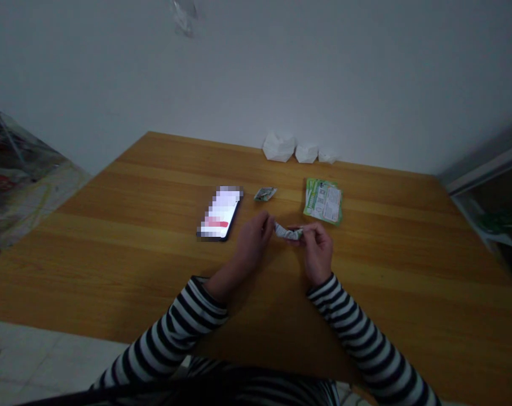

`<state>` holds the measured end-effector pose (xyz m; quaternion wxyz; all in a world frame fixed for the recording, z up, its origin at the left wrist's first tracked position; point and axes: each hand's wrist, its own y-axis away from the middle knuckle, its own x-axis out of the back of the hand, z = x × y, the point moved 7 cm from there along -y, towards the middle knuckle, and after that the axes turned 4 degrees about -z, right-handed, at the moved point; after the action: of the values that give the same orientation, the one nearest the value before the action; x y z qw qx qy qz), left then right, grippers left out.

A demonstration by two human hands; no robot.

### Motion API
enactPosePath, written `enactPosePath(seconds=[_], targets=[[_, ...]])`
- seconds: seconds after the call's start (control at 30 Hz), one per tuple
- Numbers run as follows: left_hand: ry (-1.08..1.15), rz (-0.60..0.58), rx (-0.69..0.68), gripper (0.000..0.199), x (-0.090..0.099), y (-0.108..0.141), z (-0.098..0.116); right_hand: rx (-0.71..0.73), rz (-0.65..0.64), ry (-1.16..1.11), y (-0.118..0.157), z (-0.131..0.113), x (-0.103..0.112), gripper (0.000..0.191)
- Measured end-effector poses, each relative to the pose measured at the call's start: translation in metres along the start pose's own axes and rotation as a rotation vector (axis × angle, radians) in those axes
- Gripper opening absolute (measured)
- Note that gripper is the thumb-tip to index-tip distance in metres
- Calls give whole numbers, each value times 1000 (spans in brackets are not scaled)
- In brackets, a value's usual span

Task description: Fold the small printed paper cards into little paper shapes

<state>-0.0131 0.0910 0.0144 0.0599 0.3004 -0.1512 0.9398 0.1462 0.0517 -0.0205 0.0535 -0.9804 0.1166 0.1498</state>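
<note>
Between both hands (251, 239) (317, 251), folded packet (288, 231) crosswise

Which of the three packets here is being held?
The twisted grey-and-green wrapper, pinched between the left hand and right hand; the small folded one and flat green packet lie on the table.
</note>
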Motion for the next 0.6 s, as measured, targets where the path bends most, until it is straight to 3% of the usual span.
enactPosePath(seconds=[0.13,0.2,0.27,0.4,0.47,0.6], targets=[[292,88,128,37,-5,7,-6,81,56,11,8,-6,-4,20],[398,110,126,31,-6,8,-9,124,52,67,11,-10,-5,19],[500,40,38,24,-8,6,-6,178,35,135,12,-16,-5,18],[494,-342,-200,38,-16,4,9,290,4,251,12,-27,-2,14],[455,-379,-219,37,-13,3,9,339,-9,283,12,-33,-2,13],[458,-274,-171,30,-6,2,7,416,-13,305,16,-44,-3,10]])
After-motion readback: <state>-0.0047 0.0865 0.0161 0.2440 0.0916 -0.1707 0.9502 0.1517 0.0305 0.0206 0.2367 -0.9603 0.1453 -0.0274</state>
